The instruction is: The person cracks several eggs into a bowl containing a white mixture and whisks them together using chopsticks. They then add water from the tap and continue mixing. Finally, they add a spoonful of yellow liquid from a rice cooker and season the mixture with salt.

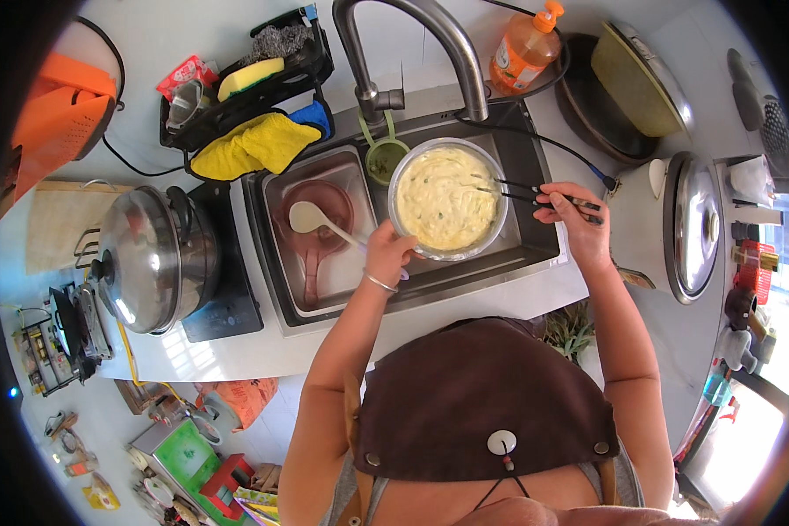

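Note:
A round metal bowl (400, 231) of pale yellow batter (444, 197) with green bits is over the right part of the sink. My left hand (389, 253) grips its lower left rim. My right hand (575, 220) is shut on a pair of dark chopsticks (523, 192), their tips in the batter. Left of the bowl, a pale ladle (308, 217) lies slantwise over the left basin, its handle end passing behind my left hand. Beneath it in that basin is a reddish translucent ladle or strainer (311, 256). A green strainer or scoop (388, 160) stands just behind the bowl.
A curved faucet (477, 79) arches over the sink (532, 233). At the back stand a black caddy (246, 98) with a yellow cloth (256, 146) and an orange soap bottle (525, 52). A lidded steel pot (151, 260) is left, a large lidded white container (654, 223) right.

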Action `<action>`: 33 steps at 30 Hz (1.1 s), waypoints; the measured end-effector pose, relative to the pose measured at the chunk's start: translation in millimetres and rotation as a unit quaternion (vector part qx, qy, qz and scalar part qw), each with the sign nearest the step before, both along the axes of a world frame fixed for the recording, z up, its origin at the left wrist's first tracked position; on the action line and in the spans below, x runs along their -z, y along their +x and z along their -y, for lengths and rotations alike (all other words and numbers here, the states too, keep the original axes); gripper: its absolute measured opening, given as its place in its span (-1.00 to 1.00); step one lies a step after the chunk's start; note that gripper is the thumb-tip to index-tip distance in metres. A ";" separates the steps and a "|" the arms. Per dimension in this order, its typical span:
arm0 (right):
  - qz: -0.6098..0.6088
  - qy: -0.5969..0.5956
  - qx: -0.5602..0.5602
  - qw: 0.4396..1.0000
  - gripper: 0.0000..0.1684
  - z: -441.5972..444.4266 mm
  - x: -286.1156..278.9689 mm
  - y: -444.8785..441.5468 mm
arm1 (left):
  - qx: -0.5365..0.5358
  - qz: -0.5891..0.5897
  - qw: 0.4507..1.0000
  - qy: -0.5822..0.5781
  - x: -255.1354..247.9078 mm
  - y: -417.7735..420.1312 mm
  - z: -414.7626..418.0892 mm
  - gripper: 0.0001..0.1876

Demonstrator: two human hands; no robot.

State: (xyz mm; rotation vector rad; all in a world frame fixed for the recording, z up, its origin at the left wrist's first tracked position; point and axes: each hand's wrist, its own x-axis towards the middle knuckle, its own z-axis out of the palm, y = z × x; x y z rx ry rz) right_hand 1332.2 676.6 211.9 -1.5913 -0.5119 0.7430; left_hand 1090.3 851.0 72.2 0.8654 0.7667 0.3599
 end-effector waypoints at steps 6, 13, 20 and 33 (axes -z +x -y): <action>-0.146 -0.016 0.016 0.989 -0.77 -8.4 21.6 -22.3 | -0.008 -0.001 1.000 -0.009 -16.0 6.5 -2.9 -0.73; -0.100 -0.053 0.016 0.993 -0.79 -3.4 26.1 -12.0 | -0.030 0.005 0.998 -0.050 -4.6 0.4 3.1 -0.71; -0.116 -0.101 -0.018 0.988 -0.78 -3.4 37.3 -21.3 | -0.048 -0.017 0.995 -0.088 1.2 -0.8 5.5 -0.75; -0.131 -0.026 0.046 0.990 -0.77 -31.7 40.8 -24.4 | -0.036 0.002 0.994 -0.100 9.6 -1.0 7.2 -0.78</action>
